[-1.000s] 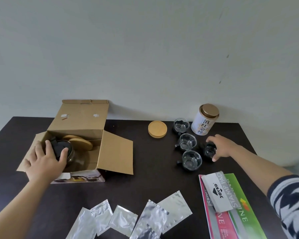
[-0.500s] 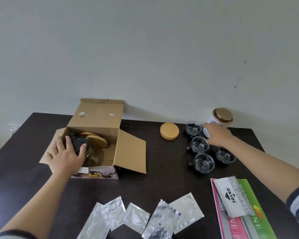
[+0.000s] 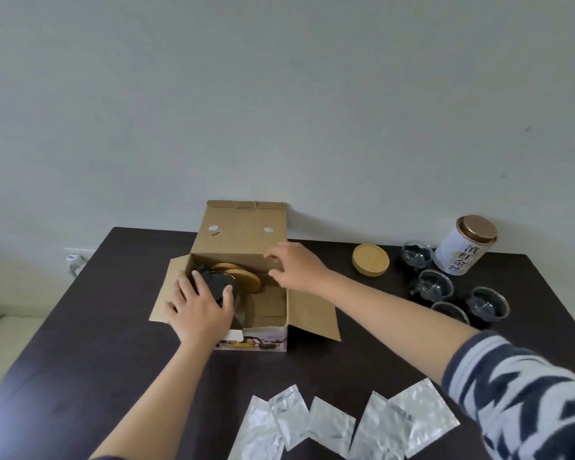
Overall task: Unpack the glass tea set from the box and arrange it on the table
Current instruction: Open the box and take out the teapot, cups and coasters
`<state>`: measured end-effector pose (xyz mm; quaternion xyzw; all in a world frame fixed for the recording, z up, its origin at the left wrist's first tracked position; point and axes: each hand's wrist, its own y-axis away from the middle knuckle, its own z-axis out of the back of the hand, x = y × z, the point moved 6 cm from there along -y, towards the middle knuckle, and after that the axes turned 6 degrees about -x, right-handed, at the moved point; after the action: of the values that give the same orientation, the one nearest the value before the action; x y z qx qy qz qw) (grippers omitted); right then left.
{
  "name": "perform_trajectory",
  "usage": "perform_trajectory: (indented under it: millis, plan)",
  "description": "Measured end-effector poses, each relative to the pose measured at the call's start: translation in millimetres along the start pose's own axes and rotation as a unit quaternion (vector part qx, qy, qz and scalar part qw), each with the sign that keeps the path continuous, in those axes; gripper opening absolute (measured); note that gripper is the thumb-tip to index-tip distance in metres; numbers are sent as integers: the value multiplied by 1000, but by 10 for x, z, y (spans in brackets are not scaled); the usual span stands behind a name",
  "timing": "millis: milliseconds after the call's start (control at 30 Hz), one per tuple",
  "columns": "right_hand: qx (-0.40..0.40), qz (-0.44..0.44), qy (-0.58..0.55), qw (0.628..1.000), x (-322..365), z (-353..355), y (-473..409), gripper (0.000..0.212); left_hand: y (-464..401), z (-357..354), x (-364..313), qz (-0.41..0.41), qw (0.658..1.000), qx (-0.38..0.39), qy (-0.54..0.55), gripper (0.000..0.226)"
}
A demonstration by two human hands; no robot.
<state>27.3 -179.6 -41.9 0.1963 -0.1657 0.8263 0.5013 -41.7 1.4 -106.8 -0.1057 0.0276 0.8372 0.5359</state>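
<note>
Dark tabletop point(image 3: 113, 327) carries the box point(image 3: 243, 234); left grip point(image 3: 201, 308) clasps the fragile, slippery glass teapot's point(image 3: 236, 303) black lid point(image 3: 218, 285), right grip point(image 3: 291, 268) hovering loosely apart beside it, better supporting underneath.

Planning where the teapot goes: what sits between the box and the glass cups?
In the head view, one round wooden coaster lies between the box and the cups; otherwise bare dark table.

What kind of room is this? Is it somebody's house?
Probably a home. There's a dark table pushed against a plain wall, with a tea tin and little glass cups on it, not shop or factory things.
</note>
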Motion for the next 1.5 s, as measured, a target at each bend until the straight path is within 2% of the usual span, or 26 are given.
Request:
perform_trajectory:
  millis: [200, 300, 433, 633, 800, 1033, 1167, 1367, 1500]
  plan:
    - [45, -31, 43, 998, 199, -607, -334, 29, -19, -25, 16, -21, 1000, 5, 1, 80]
    - [38, -41, 57, 997, 180, -773, -405, 29, -26, -28, 14, -29, 1000, 8, 3, 80]
    - [8, -57, 57, 997, 163, -851, -456, 29, -32, -35, 8, -35, 999, 10, 8, 80]
    - [6, -42, 75, 996, 165, -871, -490, 17, -47, -62, 7, -37, 999, 5, 5, 80]
    - [7, -61, 29, 998, 125, -868, -487, 20, -51, -68, 4, -36, 999, 2, 16, 80]
    - [-10, -9, 26, 1000, 183, -637, -463, 22, -56, -80, 0, -36, 999, 5, 10, 79]
    - [-51, 34, 15, 998, 234, -306, -382, 27, -51, -76, 2, -33, 999, 2, 7, 79]
    - [-80, 21, -49, 995, 104, 208, -124, 30, -48, -63, -3, -27, 1000, -2, 1, 78]
    - [-126, -8, -44, 991, -156, 576, 207, 27, -39, -56, -4, -24, 1000, -7, -4, 77]
